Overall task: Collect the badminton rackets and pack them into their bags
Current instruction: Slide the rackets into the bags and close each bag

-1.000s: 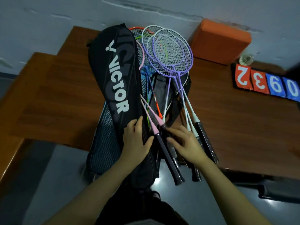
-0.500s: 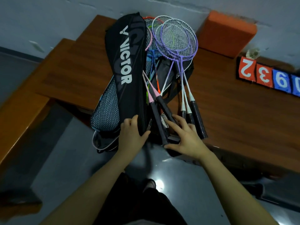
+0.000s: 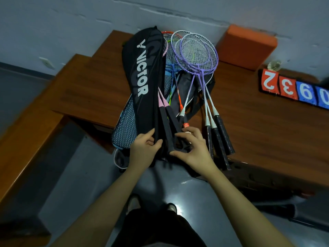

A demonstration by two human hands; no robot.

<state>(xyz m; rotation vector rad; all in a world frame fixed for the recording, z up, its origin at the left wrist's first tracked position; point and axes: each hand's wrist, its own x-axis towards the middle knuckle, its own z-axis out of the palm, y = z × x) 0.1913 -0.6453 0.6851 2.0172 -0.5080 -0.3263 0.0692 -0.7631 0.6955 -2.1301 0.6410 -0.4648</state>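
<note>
1. At the near edge of the brown wooden worktop [image 3: 258, 125], the left hand [image 3: 142, 150] pinches the lower hem of the long black fabric racket bag printed VICTOR [image 3: 144, 82], thumb over, fingers [image 3: 148, 135] curled beneath, probably to hold its mouth open and steady.
2. Just beside it, the right hand [image 3: 193, 148] curls loosely round the butt ends of the two black-gripped rackets with pink collars [image 3: 167, 118], apparently feeding them into that mouth.
3. To the right, three black-and-white handles of the purple-framed rackets [image 3: 197, 52] lie loose, overhanging the edge, still unpacked.
4. Under the black bag sits a blue mesh-panelled bag [image 3: 124, 127], its end hanging off the worktop.
5. Farther back, the racket heads overlap near the wall, beside an orange block [image 3: 245, 45] and red and blue score cards [image 3: 293, 88].
</note>
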